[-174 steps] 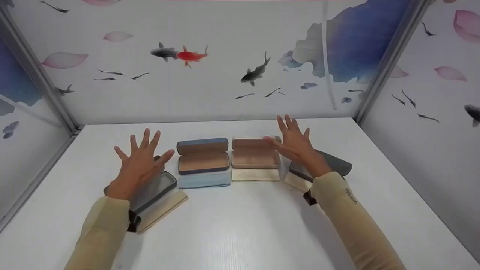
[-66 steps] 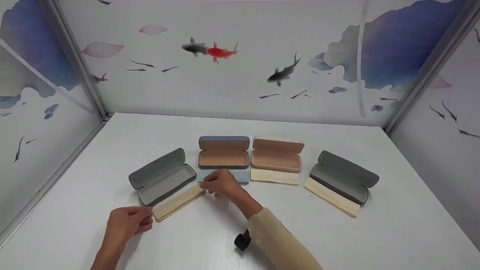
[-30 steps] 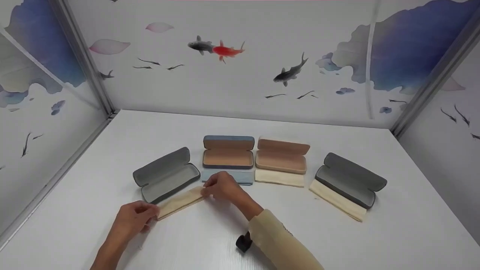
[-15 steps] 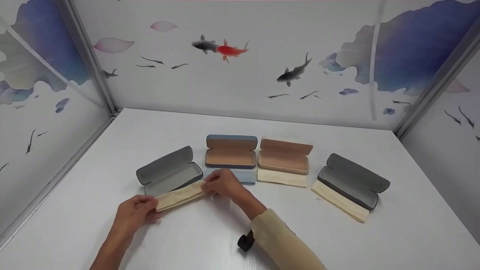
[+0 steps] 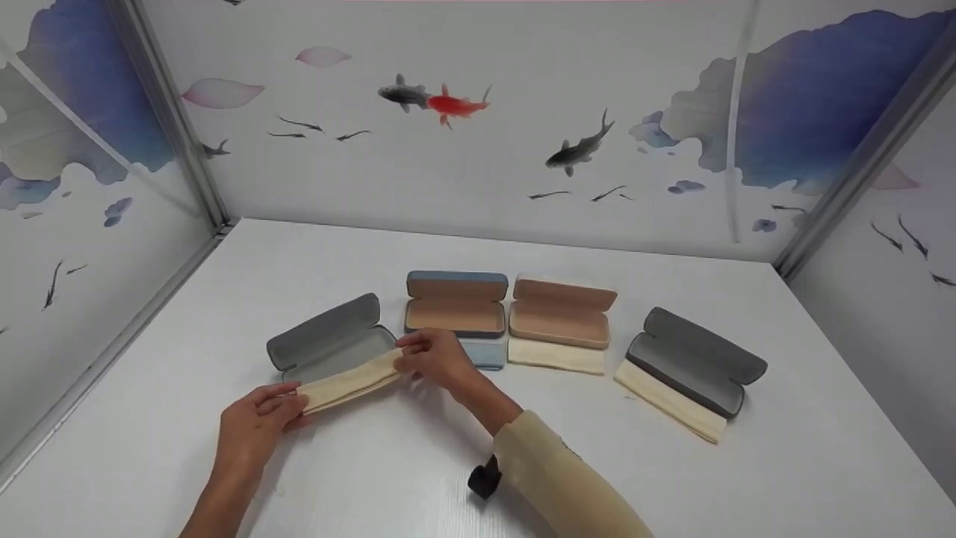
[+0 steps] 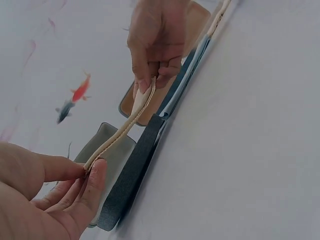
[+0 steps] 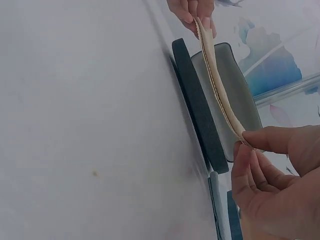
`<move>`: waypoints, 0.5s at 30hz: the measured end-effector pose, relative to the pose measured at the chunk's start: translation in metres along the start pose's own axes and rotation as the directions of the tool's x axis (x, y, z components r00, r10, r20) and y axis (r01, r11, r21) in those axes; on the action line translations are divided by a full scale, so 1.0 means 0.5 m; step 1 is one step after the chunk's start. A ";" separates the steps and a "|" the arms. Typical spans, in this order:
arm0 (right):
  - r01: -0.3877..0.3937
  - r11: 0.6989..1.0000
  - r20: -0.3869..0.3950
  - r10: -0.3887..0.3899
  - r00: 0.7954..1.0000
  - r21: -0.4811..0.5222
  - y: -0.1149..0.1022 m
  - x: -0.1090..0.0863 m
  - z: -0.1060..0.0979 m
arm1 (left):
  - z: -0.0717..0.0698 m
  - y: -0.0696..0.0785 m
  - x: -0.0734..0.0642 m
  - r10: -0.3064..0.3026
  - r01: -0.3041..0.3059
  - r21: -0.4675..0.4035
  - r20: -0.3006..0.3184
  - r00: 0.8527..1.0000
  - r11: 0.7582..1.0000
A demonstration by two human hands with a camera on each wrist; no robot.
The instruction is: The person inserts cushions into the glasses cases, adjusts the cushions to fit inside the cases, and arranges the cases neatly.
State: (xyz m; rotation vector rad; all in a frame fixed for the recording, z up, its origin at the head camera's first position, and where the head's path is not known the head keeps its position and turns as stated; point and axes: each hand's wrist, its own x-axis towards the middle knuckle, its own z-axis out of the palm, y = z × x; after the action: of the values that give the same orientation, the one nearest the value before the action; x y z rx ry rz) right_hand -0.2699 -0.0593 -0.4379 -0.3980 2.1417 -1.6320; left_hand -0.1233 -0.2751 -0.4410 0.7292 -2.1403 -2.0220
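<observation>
A folded cream cloth (image 5: 351,385) is stretched between my two hands, raised off the table. My left hand (image 5: 254,426) pinches its left end between thumb and fingers; my right hand (image 5: 441,362) pinches the other end. Just behind and partly beneath the cloth lies an open grey glasses case (image 5: 332,351), its front edge covered by the cloth in the head view. In the left wrist view the cloth (image 6: 120,131) hangs above the grey case (image 6: 131,172). The right wrist view shows the cloth (image 7: 217,82) sagging slightly over the case's hollow.
An open blue glasses case (image 5: 455,317) has a folded blue cloth (image 5: 487,355) before it, partly hidden by my right hand. Further right stand an open pink-lined case (image 5: 560,325) with a cream cloth (image 5: 556,356) and another grey case (image 5: 687,373) with a cream cloth (image 5: 668,401).
Both hands went from spread above the cases to pinching the cream cloth's ends. The cloth has been lifted from the table and moved back towards the left grey case.
</observation>
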 end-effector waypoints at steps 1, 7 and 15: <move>0.006 1.000 0.002 -0.006 1.000 0.008 -0.003 0.002 0.000 | -0.001 0.001 0.000 0.002 -0.002 0.002 -0.004 1.000 1.000; -0.007 0.999 0.010 0.006 1.000 0.032 -0.014 0.010 0.002 | -0.008 0.002 -0.001 -0.025 0.025 -0.008 -0.028 0.999 1.000; -0.023 0.999 -0.028 0.024 0.999 0.042 -0.031 0.020 0.003 | -0.003 0.019 0.005 -0.024 0.019 -0.127 -0.039 0.999 0.992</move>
State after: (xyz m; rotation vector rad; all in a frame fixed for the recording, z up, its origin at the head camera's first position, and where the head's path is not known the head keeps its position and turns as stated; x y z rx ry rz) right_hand -0.2781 -0.0694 -0.4248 -0.3381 2.1215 -1.6756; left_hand -0.1273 -0.2774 -0.4323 0.7710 -1.9689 -2.1122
